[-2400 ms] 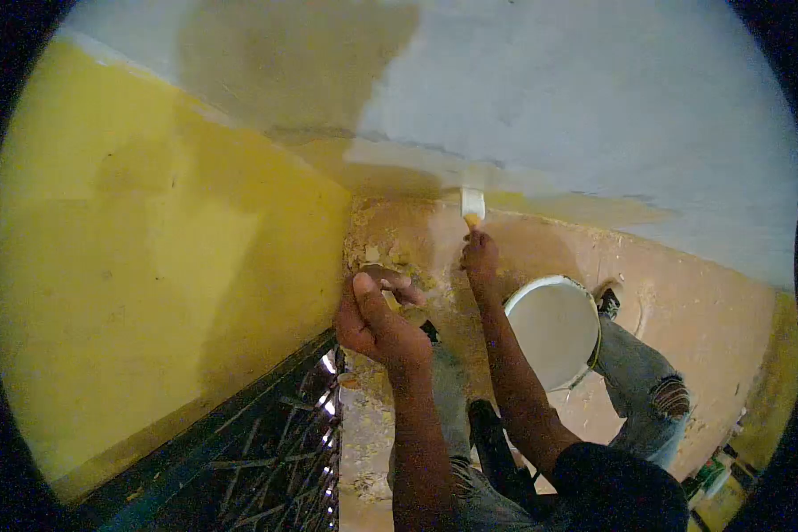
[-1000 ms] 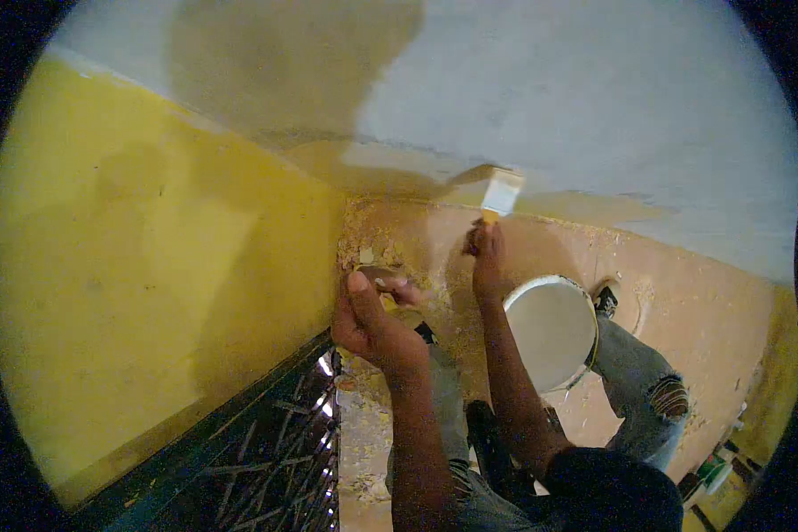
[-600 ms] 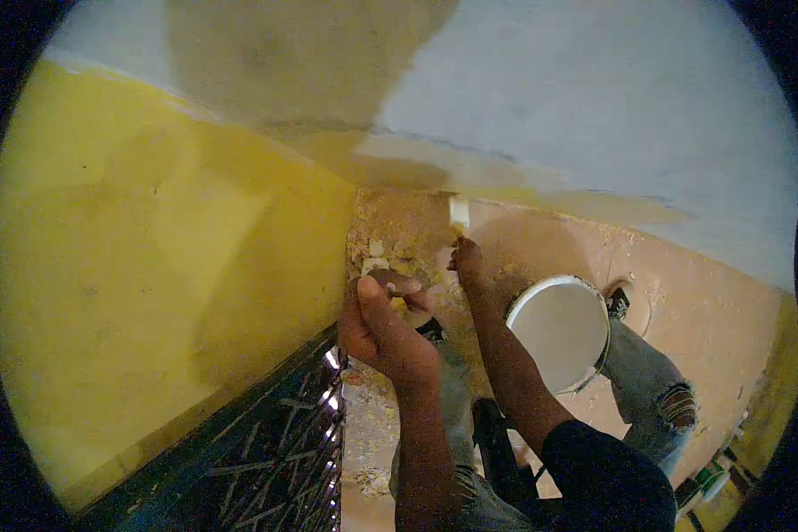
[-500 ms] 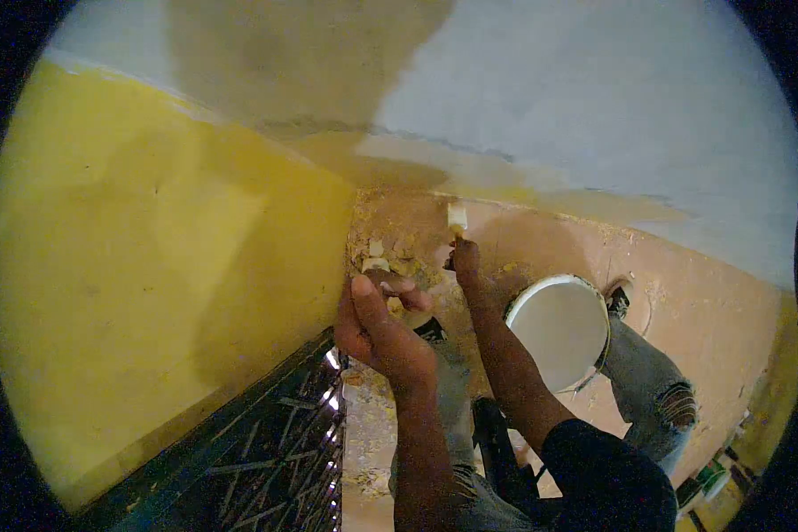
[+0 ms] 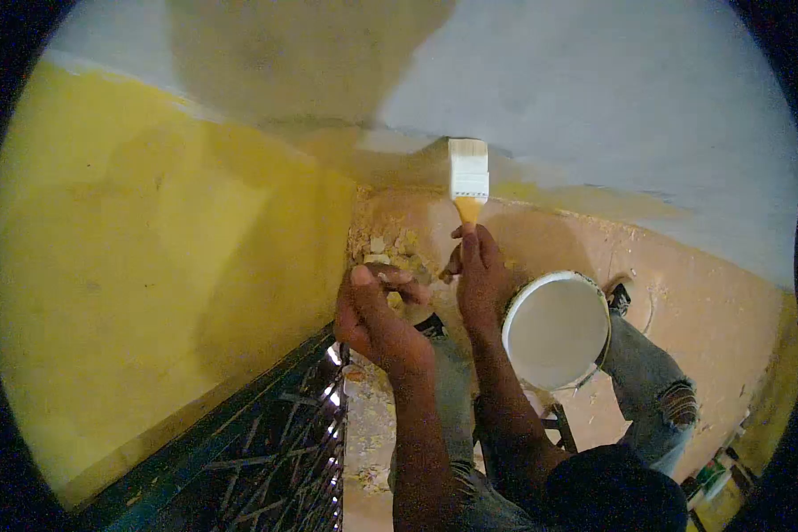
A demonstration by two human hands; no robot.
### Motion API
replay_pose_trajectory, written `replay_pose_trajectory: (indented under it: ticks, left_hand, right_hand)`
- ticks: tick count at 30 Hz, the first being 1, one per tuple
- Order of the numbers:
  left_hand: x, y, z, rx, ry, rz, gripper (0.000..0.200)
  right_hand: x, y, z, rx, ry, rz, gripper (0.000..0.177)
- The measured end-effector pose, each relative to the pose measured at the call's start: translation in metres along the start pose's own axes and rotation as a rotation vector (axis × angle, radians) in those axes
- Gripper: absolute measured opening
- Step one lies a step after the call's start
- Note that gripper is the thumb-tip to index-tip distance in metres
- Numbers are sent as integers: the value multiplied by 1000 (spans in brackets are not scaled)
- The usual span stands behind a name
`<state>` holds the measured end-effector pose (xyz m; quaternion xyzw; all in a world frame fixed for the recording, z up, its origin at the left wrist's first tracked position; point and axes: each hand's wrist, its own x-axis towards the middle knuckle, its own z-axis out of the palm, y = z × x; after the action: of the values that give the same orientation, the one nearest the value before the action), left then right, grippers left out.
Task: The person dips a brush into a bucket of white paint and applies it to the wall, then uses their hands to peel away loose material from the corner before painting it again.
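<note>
My right hand (image 5: 481, 279) is closed round the orange handle of a flat paintbrush (image 5: 470, 182). The brush points away from me, its whitened bristles at the lower edge of the pale grey wall (image 5: 594, 97). To the left, my left hand (image 5: 386, 324) is raised with its thumb up and fingers loosely curled; a gap shows between them and I see nothing held. Right of my right forearm stands a round bucket (image 5: 507, 341) holding greyish-white paint (image 5: 557, 330).
A yellow wall (image 5: 133, 266) runs along the left, above a dark metal lattice (image 5: 275, 452). Paint flakes (image 5: 372, 417) litter the brownish floor (image 5: 718, 310). My jeans-covered leg (image 5: 652, 381) is beside the bucket. Several small items lie at lower right.
My right hand has lifted and turned the brush, which now reaches farther up to the wall and shows larger. My left hand has stayed nearly still.
</note>
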<state>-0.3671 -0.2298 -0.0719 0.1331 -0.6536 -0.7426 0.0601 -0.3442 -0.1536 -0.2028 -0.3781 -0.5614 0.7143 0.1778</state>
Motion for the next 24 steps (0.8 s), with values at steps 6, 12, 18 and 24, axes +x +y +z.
replay_pose_trajectory:
  ticks: [6, 12, 18, 24]
  left_hand:
    - [-2, 1, 3, 5, 4, 21, 40]
    - [0, 0, 5, -26, -39, 44, 40]
    - [2, 2, 0, 4, -20, 57, 39]
    - [4, 2, -1, -85, 15, 16, 36]
  right_hand:
    - [86, 130, 9, 81, -46, -227, 28]
    - [116, 261, -18, 96, -70, 84, 33]
    - [89, 209, -7, 187, 22, 321, 38]
    - [34, 29, -16, 83, 27, 51, 36]
